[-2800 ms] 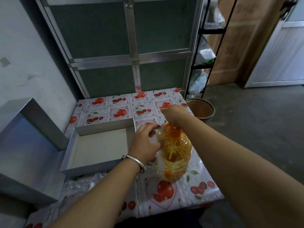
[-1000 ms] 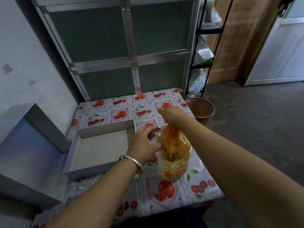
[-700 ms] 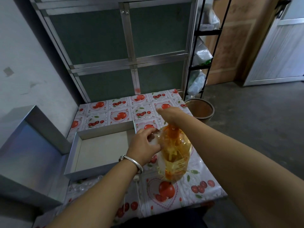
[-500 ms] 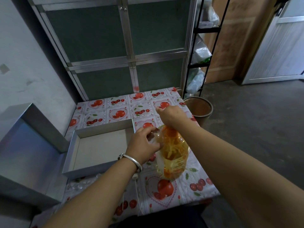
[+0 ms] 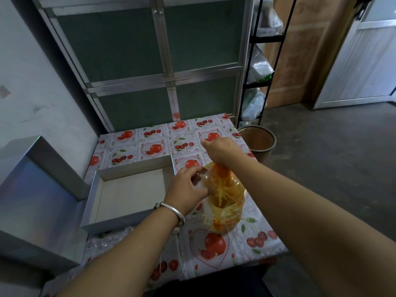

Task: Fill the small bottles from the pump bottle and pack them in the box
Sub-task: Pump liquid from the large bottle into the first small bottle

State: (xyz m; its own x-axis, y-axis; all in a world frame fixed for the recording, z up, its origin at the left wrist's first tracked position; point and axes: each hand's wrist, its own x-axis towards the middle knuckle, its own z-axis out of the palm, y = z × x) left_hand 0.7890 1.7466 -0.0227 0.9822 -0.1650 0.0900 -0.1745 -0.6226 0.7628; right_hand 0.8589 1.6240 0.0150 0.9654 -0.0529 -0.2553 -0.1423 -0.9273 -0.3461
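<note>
A grey wall stands beside a big cabinet with dark green glass. The floor is grey. A brown door stands nearby.

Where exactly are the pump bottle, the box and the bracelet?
pump bottle (image 5: 227,206): head view, on its orange-filled body.
box (image 5: 130,166): head view, on its far wall.
bracelet (image 5: 176,212): head view, on the silver band at the left wrist.

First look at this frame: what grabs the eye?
The orange pump bottle at the table's near right, with the right hand on its top and the left hand holding a small clear bottle against it. Left of them lies the open silver box on the cherry-print tablecloth.
</note>
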